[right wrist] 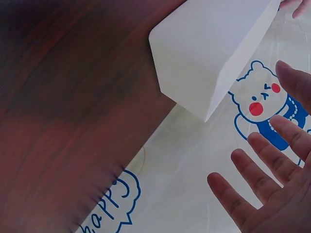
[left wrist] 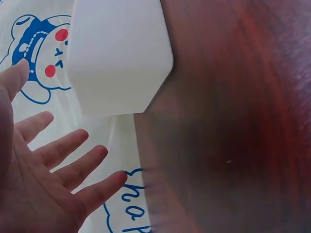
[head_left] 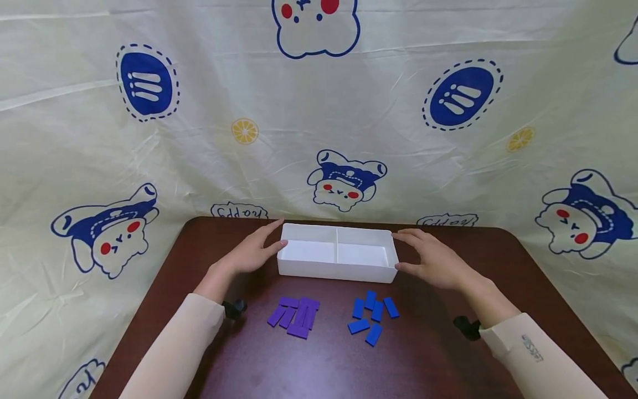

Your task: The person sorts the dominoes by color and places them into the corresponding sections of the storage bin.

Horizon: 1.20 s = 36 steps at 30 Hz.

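**Hands flank white tray**

Brown table (head_left: 428, 360), cartoon-print cloth (head_left: 199, 138) behind. White two-compartment tray (head_left: 338, 270) sits at the far centre. Left hand (head_left: 251, 252) and right hand (head_left: 435, 257) sit at its ends, fingers straight and spread, gripping nothing. Purple tiles (head_left: 296, 317) and blue tiles (head_left: 371, 317) lie nearer.

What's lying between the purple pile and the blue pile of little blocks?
Nothing: in the head view only bare brown table separates the purple blocks from the blue blocks. The white box sits farther back, between both hands.
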Each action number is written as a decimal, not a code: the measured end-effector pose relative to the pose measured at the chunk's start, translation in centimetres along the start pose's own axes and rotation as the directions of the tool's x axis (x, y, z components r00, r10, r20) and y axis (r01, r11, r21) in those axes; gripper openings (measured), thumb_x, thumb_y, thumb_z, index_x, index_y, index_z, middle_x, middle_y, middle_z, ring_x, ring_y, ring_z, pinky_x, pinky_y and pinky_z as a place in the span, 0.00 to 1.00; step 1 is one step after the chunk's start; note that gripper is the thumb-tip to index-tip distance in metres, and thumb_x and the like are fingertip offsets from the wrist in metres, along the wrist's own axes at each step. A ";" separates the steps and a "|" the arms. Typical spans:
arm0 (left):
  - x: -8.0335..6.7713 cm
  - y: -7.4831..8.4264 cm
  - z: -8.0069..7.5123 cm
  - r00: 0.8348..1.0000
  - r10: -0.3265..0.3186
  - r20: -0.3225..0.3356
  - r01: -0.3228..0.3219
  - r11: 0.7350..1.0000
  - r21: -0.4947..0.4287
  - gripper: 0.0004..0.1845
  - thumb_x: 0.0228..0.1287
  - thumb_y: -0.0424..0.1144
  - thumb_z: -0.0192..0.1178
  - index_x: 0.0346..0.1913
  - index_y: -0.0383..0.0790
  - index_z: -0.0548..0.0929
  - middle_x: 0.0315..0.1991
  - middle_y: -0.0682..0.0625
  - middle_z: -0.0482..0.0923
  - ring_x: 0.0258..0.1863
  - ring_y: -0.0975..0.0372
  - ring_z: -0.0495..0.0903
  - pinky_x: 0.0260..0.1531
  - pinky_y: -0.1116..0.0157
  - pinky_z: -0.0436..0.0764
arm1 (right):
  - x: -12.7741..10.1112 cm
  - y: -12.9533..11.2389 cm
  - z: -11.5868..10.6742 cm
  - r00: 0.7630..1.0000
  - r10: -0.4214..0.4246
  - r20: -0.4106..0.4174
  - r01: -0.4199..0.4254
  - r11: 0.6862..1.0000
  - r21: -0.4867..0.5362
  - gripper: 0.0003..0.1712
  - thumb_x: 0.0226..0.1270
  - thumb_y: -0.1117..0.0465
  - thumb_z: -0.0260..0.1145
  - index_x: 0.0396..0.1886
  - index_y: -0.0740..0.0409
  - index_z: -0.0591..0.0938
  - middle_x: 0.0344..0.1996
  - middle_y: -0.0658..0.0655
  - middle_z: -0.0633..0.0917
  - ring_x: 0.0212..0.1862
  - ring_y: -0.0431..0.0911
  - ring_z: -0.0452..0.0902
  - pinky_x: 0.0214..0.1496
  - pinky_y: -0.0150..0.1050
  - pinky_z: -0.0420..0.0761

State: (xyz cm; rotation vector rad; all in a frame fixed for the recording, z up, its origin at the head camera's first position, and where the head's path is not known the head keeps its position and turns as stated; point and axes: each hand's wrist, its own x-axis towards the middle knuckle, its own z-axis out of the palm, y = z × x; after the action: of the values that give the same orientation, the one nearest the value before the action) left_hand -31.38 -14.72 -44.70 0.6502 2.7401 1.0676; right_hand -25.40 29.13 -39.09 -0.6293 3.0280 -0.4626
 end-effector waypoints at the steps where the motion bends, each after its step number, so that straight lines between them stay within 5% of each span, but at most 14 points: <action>1: 0.0 -0.1 0.2 1.000 -0.009 0.000 0.009 1.000 -0.008 0.40 0.79 0.60 0.52 0.84 0.49 0.53 0.83 0.43 0.54 0.83 0.47 0.53 0.79 0.43 0.56 | -0.2 0.1 0.2 1.000 -0.005 -0.008 0.005 1.000 0.002 0.42 0.68 0.47 0.73 0.78 0.52 0.70 0.74 0.64 0.71 0.74 0.65 0.65 0.69 0.68 0.70; 15: -0.5 -0.9 1.6 0.999 -0.037 -0.026 0.033 0.990 -0.134 0.37 0.80 0.56 0.52 0.84 0.51 0.54 0.83 0.44 0.55 0.80 0.44 0.58 0.77 0.41 0.59 | -2.2 0.3 1.3 0.997 -0.034 -0.063 0.039 0.996 0.081 0.31 0.64 0.55 0.77 0.66 0.54 0.80 0.58 0.56 0.82 0.59 0.54 0.80 0.60 0.57 0.81; 36: -1.0 -1.5 4.3 1.000 -0.027 -0.009 0.021 0.920 -0.391 0.35 0.83 0.38 0.48 0.85 0.46 0.47 0.83 0.37 0.51 0.78 0.40 0.62 0.75 0.43 0.63 | -3.8 0.1 4.9 0.997 -0.058 0.043 0.051 0.987 0.149 0.25 0.64 0.55 0.77 0.59 0.53 0.82 0.51 0.52 0.84 0.50 0.47 0.82 0.51 0.45 0.84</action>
State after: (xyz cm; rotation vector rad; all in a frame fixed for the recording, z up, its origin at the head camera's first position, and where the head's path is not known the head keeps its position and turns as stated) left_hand -29.81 -13.48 -48.92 0.5444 2.4233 1.5583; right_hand -21.58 29.29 -43.93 -0.7046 2.9038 -0.6574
